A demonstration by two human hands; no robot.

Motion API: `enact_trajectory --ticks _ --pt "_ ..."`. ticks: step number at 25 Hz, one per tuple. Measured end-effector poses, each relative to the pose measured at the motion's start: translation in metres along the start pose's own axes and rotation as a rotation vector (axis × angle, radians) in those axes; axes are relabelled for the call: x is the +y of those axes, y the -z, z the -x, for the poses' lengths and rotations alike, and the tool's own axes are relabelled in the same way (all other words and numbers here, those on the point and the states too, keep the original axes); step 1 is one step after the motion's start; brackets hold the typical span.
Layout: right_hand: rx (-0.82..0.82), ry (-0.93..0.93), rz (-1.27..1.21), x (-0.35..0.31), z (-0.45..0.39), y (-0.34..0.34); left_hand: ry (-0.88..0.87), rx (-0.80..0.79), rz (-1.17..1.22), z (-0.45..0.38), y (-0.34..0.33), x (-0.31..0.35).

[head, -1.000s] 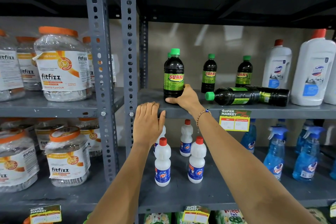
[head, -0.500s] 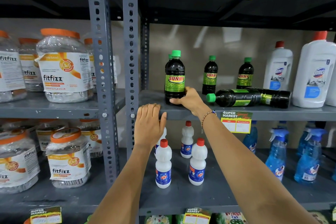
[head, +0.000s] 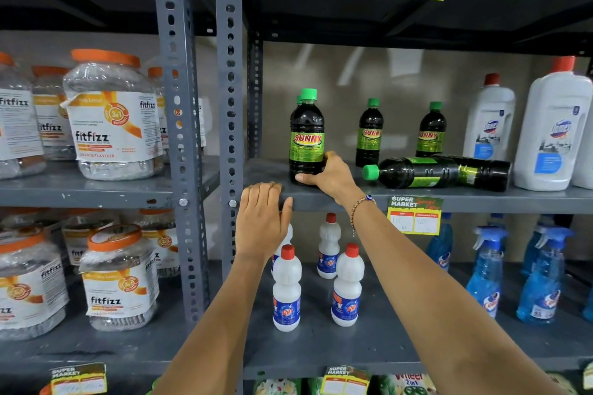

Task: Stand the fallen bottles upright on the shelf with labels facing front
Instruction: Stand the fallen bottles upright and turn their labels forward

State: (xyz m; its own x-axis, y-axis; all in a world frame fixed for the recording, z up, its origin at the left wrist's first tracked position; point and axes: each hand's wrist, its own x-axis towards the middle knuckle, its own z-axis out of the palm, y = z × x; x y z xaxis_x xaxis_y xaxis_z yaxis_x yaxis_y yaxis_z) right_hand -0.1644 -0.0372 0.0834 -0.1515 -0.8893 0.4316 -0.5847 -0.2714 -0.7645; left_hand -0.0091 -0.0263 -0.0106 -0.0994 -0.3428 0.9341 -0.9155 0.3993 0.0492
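The upright SUNNY bottle [head: 306,138], frame centre on the shelf [head: 481,199], is gripped low by the right hand [head: 332,175]. Two fallen bottles [head: 436,171] lie right; full, smooth, probably heavy, best taken mid-body. The left hand [head: 261,221] rests open on the shelf edge.

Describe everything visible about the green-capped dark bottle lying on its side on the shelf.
The fallen dark plastic bottle lies on its side on the grey metal shelf, green screw cap pointing left, its green label wrapped around the middle and turned away from the front. Its base end overlaps a second fallen dark bottle behind it. Neither hand touches it.
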Motion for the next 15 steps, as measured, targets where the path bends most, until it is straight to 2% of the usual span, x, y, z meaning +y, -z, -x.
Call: enact_trajectory --ticks 6,9,12,14,15 --pt "-0.036 -0.009 -0.046 0.0 -0.001 0.001 0.003 0.01 0.015 -0.001 0.001 0.001" --pt "-0.14 -0.063 -0.169 0.003 -0.007 0.007 0.084 -0.013 0.013 -0.011 0.013 0.013" --pt "-0.199 -0.088 -0.186 0.004 -0.014 0.011 0.159 -0.257 -0.137 -0.048 0.027 0.027" --pt "-0.214 -0.082 -0.165 0.002 -0.014 0.014 0.251 -0.411 -0.04 -0.074 0.034 0.029" --pt "-0.223 -0.077 -0.158 0.001 -0.014 0.016 0.316 -0.508 0.094 -0.085 0.036 0.029"
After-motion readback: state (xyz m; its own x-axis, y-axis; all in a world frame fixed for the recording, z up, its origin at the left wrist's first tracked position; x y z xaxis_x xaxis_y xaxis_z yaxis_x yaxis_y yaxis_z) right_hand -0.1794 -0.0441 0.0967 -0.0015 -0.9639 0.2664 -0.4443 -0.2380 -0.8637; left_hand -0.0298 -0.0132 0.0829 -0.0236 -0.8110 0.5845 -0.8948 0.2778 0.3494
